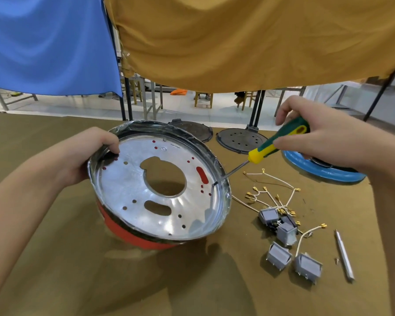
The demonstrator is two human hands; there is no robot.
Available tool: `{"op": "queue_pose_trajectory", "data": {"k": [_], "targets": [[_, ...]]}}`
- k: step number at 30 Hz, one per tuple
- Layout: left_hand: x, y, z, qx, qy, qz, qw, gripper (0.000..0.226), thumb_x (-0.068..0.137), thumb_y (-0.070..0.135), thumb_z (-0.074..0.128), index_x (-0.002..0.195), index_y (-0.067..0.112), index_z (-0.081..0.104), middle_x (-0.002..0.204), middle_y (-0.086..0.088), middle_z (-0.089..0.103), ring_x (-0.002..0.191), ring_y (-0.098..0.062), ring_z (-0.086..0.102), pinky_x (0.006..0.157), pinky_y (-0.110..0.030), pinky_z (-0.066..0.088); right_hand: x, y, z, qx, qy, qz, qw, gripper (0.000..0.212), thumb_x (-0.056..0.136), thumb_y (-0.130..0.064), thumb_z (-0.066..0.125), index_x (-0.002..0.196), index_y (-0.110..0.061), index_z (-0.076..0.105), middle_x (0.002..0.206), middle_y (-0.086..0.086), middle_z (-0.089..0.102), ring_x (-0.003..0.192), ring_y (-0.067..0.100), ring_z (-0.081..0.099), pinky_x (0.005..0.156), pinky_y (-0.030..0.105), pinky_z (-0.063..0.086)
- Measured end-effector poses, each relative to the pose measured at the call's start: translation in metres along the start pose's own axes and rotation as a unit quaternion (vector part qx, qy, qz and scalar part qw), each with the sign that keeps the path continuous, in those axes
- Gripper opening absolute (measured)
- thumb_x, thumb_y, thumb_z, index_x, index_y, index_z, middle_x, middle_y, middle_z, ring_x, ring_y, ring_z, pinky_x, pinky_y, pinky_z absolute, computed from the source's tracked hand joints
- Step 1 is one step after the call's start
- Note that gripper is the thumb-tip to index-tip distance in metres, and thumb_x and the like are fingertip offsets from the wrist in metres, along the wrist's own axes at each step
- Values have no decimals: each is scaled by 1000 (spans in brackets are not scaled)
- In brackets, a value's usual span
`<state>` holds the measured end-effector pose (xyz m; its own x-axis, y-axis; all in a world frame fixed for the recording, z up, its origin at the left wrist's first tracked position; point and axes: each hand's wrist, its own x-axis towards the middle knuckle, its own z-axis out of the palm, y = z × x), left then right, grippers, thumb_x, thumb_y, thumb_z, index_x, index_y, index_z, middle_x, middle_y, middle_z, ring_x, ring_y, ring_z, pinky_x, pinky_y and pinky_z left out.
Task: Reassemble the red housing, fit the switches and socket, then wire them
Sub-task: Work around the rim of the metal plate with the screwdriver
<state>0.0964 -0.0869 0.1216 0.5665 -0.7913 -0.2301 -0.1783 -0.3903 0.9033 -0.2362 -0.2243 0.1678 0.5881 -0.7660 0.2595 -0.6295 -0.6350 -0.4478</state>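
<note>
Fingers of the left hand curl over the far-left rim of the round red housing with its silver metal inner plate, holding it tilted up off the brown cloth-covered table. To do this step well, I judge that hand should brace the rim firmly while the tip stays seated square at the plate's right edge. Further right, the right hand has its fingers clamped round the green-and-yellow screwdriver. Grey rocker switches with white wires lie loose on the table below it, unfitted.
</note>
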Motion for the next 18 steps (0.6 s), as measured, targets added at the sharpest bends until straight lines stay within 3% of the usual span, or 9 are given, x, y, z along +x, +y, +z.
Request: {"op": "queue_pose_trajectory", "data": {"k": [2,5,8,11,14,18], "targets": [[-2,1,0,-4,4,0,1000,10,77,6,50,67,7,49,48,-2,51,37,-14,46,47,-25,37,0,2,-2,11,4,-5,1000,20,83,-39,73,91,-33,55,83,-1,64,55,11,64,53,26,47],[-5,3,0,-18,13,5,1000,10,77,5,49,67,7,48,49,-3,50,38,-15,45,51,-25,36,4,-1,6,-38,62,2,997,27,83,-53,67,84,-27,58,67,-1,62,47,13,61,48,27,44],[-6,6,-1,-37,24,12,999,13,78,4,48,66,8,48,48,-3,48,35,-16,44,52,-25,36,9,-4,16,-69,79,-2,994,38,87,-59,57,85,-21,59,70,4,63,55,17,55,50,30,42],[-7,7,-2,-48,32,20,998,14,81,3,45,68,8,47,45,-1,48,32,-13,44,39,-17,39,7,-1,16,12,8,-5,1000,19,88,-40,67,94,-27,55,81,2,59,62,19,55,57,39,47],[-8,8,-2,-50,35,25,998,15,81,3,45,67,8,47,47,-1,47,32,-12,44,37,-15,38,4,3,10,55,-12,-3,998,20,85,-24,73,95,-31,57,88,-2,64,65,16,65,67,42,56],[-7,9,0,-50,38,33,998,18,83,1,43,66,8,45,40,1,46,27,-10,42,31,-12,34,9,2,15,-29,52,5,998,21,87,-47,67,83,-27,62,64,-5,65,48,7,60,53,30,48]]}}
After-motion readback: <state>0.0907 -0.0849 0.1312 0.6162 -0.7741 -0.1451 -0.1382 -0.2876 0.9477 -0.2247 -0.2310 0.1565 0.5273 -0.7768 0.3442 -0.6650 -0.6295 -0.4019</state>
